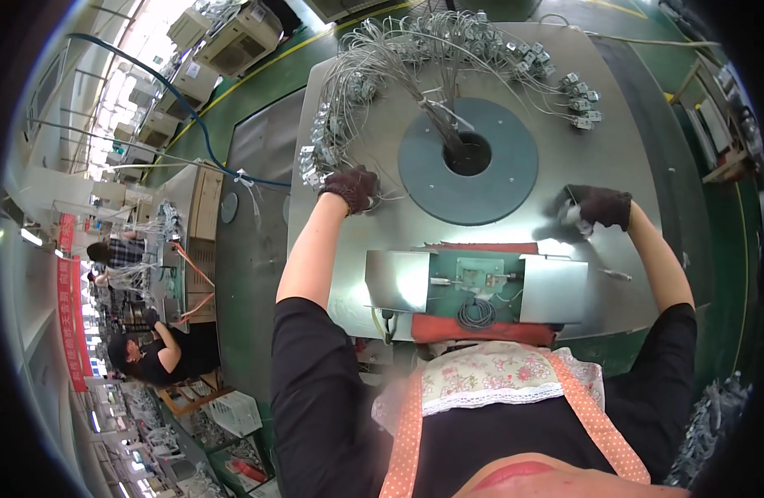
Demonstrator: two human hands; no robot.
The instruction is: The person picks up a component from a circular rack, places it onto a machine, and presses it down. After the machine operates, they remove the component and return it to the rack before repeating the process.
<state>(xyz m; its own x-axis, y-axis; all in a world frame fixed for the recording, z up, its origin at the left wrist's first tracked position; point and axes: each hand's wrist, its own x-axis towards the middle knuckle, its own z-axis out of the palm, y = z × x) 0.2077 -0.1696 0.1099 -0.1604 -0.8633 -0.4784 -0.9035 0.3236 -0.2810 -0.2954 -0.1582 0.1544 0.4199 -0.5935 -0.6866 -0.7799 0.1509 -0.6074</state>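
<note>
My left hand point(353, 189), in a dark knitted glove, is closed at the left of the metal table. Thin grey cables point(349, 87) with small metal connectors point(310, 163) lie beside it; what its fingers grip is hidden. Over the right of the table, my right hand point(596, 207) wears a similar glove. Its fingers are smeared by motion, so whether they hold anything is unclear. Between me and the round blue-grey disc point(502, 195) sits a green fixture point(502, 311) flanked by two metal plates point(554, 289). A coiled grey cable point(476, 312) lies in it.
A slim metal-tipped tool point(617, 275) lies right of the fixture. The cable bundle rises through the hole in the disc and fans out over the far side. A blue hose point(183, 104) crosses at left. Farther left, another person point(170, 353) works at a bench.
</note>
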